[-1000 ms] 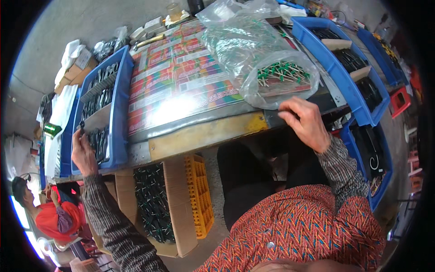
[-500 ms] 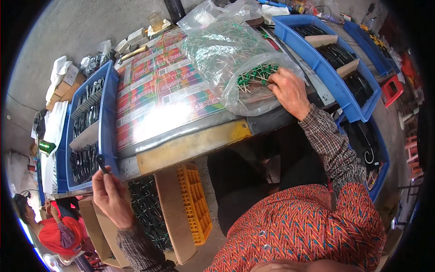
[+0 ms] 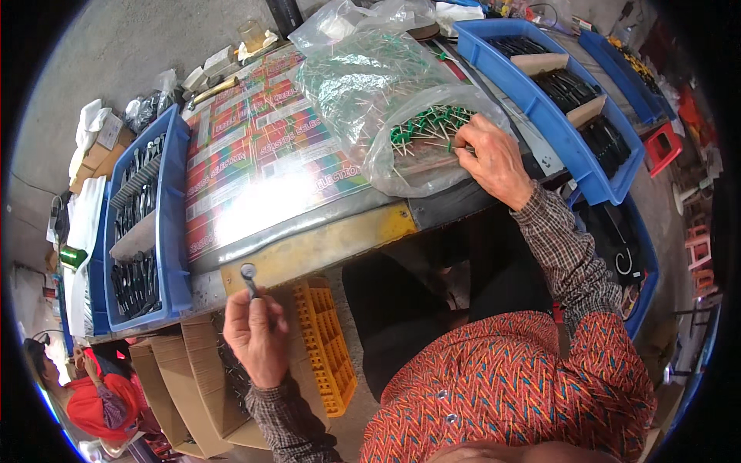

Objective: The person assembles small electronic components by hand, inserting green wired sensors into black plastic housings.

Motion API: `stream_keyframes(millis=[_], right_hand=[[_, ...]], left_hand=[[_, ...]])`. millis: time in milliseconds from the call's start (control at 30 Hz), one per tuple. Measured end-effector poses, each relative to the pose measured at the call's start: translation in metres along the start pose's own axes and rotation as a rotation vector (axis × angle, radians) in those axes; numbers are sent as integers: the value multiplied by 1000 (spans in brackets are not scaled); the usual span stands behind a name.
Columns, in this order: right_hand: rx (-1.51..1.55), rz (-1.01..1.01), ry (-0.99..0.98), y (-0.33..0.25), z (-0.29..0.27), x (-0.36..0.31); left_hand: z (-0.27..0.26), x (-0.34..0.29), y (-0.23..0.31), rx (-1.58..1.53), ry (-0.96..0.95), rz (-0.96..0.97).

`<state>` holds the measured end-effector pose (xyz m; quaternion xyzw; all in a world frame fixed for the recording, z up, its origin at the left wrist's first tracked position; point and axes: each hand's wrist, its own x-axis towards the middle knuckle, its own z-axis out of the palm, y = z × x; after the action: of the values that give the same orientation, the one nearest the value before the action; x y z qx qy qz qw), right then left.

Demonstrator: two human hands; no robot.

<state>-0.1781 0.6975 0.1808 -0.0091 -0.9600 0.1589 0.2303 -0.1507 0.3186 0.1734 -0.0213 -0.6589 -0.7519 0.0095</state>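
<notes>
Since half a second ago, our left hand [image 3: 258,339] has moved rightward, from beside the long blue plastic bin [image 3: 176,231] to before the worn yellow strip [image 3: 332,239] on the table's edge; our right hand [image 3: 494,163] stays at the mouth of the clear plastic bag [image 3: 355,85].

At far left we see a co-worker in red [image 3: 104,401], low beyond the table; next comes that bin, its compartments holding slim black pieces [image 3: 139,285] in rows; under the table edge stands an open brown cardboard box [image 3: 212,370], dark things inside.

Our left hand is nearly closed, thumb and forefinger pinching a small dark piece with a round greyish end [image 3: 248,272], that end pointing up; just to its right, lower down, stands a yellow latticed plastic crate [image 3: 324,347].

The bag lies on the table, green-headed pale sticks [image 3: 421,127] showing at its mouth; our right hand is partly closed there, fingertips drawn together at the sticks; whether it grips one we cannot tell; further right sits a blue plastic bin with pale dividers [image 3: 627,179], holding black pieces.
</notes>
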Motion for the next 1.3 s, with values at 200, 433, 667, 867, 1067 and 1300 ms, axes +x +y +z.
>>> stream_keyframes(millis=[200,433,667,867,1067,1300], right_hand=[[73,10,-19,-16,-16,-19],[361,-161,-126,-57,-16,-58],[539,-225,-289,-80,8,-93],[686,-155,-379,-87,19,-107],[811,25,-445,-82,30,-112],[982,238,-555,-83,33,-116]], left_hand=[[29,-13,-28,-103,-8,-97],[74,-33,-40,-171,-130,-230],[83,-48,-64,-49,-192,-197],[77,-60,-77,-7,-173,-223],[78,-66,-80,-52,-98,-202],[79,-67,-85,-51,-104,-245]])
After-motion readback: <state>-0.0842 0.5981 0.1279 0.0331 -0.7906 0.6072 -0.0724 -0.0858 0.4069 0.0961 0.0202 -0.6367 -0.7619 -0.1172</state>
